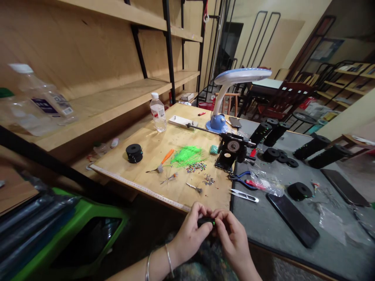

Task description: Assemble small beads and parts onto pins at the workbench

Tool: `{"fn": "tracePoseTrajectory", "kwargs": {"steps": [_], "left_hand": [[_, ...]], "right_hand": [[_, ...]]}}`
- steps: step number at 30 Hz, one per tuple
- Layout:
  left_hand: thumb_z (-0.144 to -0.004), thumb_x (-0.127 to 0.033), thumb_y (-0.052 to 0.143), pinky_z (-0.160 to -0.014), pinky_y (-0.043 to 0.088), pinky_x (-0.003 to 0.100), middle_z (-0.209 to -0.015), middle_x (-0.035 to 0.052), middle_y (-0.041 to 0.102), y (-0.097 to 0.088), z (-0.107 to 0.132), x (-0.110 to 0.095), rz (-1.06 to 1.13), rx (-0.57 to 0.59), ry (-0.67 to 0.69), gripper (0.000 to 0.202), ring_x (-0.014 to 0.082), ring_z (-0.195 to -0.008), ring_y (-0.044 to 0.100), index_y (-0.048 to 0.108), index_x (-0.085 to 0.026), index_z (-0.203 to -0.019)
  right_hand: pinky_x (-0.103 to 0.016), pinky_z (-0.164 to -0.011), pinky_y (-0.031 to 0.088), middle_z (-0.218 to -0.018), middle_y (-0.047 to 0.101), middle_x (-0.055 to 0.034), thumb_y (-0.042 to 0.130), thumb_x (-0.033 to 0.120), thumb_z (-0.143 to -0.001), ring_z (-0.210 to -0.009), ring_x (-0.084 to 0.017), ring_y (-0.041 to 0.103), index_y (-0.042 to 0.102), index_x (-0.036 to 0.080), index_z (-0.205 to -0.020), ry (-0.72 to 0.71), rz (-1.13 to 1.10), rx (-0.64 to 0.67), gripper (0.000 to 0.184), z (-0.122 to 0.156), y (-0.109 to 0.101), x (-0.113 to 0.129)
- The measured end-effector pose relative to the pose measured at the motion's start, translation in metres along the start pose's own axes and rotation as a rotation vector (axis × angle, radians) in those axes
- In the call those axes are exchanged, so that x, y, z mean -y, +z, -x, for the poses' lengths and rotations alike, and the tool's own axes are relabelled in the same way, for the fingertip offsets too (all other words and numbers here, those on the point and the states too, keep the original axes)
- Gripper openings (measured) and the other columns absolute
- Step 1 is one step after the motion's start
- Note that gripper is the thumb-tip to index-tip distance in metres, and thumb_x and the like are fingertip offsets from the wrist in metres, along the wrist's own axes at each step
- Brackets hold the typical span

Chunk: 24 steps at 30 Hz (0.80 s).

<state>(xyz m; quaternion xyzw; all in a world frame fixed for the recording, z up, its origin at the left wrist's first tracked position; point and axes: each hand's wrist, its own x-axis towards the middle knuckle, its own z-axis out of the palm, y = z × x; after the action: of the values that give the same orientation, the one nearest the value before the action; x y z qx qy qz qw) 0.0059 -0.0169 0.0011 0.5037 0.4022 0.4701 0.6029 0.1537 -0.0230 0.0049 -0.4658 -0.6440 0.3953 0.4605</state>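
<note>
My left hand (190,231) is closed round a black foam spool (204,222), just off the table's front edge. A small bright green bit (213,223) shows at the spool's right side. There the fingers and thumb of my right hand (233,232) are pinched together, touching or almost touching the spool; what lies between them is too small to make out. Beyond my hands on the wood lie a pile of green strands (187,156), many coloured beads (197,167), small metal pieces (209,180), and a brush-like bundle (194,187).
A black clamp-like device (230,152) stands mid-table by a blue-and-white lamp (217,123). White thread snips (244,195), blue-handled pliers (244,178) and a phone (293,220) lie to the right. More foam spools (134,153) stand left and right. A bottle (158,113) is at the back left.
</note>
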Motion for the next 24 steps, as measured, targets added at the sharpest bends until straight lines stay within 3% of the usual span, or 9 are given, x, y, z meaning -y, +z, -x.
{"fn": "tracePoseTrajectory", "kwargs": {"steps": [2,7,15,20,24], "left_hand": [[-0.078,-0.015,0.050,-0.085,0.040,0.033,-0.089,0.0017,0.052,0.000,0.000,-0.001,0.028,-0.009,-0.015,0.014,0.0185,-0.091,0.050,0.040,-0.021,-0.083],[-0.076,-0.015,0.051,-0.083,0.041,0.033,-0.089,0.0017,0.053,0.004,-0.001,-0.004,0.066,-0.063,-0.046,0.014,0.0186,-0.090,0.051,0.040,-0.021,-0.082],[-0.077,-0.020,0.050,-0.071,0.042,0.027,-0.083,-0.0003,0.049,0.006,0.001,-0.002,0.187,-0.061,-0.125,0.009,0.0152,-0.081,0.046,0.041,-0.020,-0.079],[-0.080,-0.023,0.050,-0.068,0.041,0.026,-0.084,-0.0004,0.049,0.007,0.000,-0.002,0.258,-0.052,-0.135,0.010,0.0143,-0.079,0.046,0.040,-0.020,-0.078],[-0.081,-0.025,0.051,-0.065,0.041,0.025,-0.082,-0.0016,0.049,0.009,0.001,-0.002,0.286,-0.028,-0.131,0.013,0.0125,-0.072,0.046,0.039,-0.021,-0.078]], "right_hand": [[-0.023,-0.050,0.051,-0.079,0.064,-0.0051,0.049,0.029,-0.092,-0.055,-0.015,0.059,0.057,0.020,-0.085,0.003,0.011,-0.019,0.014,0.003,0.002,-0.002],[-0.025,-0.064,0.054,-0.090,0.067,-0.0098,0.050,0.025,-0.091,-0.079,-0.021,0.066,0.056,0.021,-0.081,-0.072,0.129,-0.083,0.013,0.011,0.007,-0.007],[-0.024,-0.065,0.053,-0.082,0.067,-0.0060,0.051,0.020,-0.089,-0.074,-0.019,0.066,0.056,0.021,-0.083,-0.133,0.204,-0.143,0.008,0.014,0.016,-0.011],[-0.027,-0.071,0.054,-0.087,0.068,-0.0075,0.052,0.021,-0.089,-0.086,-0.022,0.066,0.058,0.021,-0.084,-0.116,0.136,-0.160,0.008,0.014,0.017,-0.008],[-0.026,-0.065,0.054,-0.090,0.069,-0.0083,0.053,0.028,-0.090,-0.083,-0.022,0.067,0.058,0.022,-0.082,-0.022,-0.031,-0.173,0.011,0.015,0.018,-0.006]]}}
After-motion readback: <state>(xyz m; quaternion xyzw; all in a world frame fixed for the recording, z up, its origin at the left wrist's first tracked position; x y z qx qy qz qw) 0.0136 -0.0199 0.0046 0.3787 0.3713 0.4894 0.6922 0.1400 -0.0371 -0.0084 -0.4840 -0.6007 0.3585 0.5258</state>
